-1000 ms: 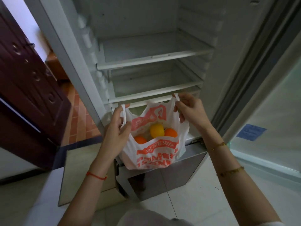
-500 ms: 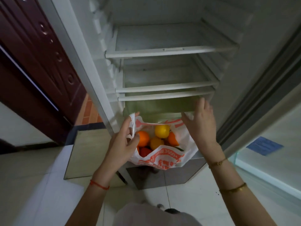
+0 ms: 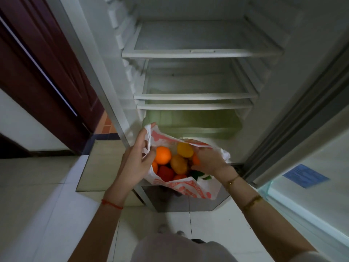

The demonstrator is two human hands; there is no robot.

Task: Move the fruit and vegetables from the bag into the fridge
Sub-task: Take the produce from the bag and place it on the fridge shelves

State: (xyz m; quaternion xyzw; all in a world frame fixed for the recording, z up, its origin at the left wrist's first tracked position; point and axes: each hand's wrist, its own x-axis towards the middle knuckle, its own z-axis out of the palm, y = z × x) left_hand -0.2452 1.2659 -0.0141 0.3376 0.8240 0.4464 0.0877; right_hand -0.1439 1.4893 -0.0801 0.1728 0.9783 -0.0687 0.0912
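A white plastic bag [image 3: 192, 188] with red print hangs open in front of the fridge's lower part. Inside it lie an orange [image 3: 162, 155], a yellow fruit [image 3: 185, 149], a brownish-yellow fruit [image 3: 179, 164], something red [image 3: 165, 173] and something green [image 3: 197, 174]. My left hand [image 3: 137, 161] grips the bag's left handle and holds it up. My right hand [image 3: 207, 160] reaches into the bag's right side, fingers curled around a small orange fruit [image 3: 196, 159]. The fridge [image 3: 202, 53] stands open, its glass shelves bare. A greenish crisper drawer [image 3: 194, 121] sits below them.
The fridge door [image 3: 311, 167] stands open at the right, with a blue label on it. A dark red wooden door [image 3: 43, 72] is at the left. A low mirrored panel [image 3: 98, 165] sits beside the fridge base. White floor tiles lie underfoot.
My right hand left the drawer front and went down into the bag onto the fruit. The bag sank lower and opened wider; my left hand kept its handle.
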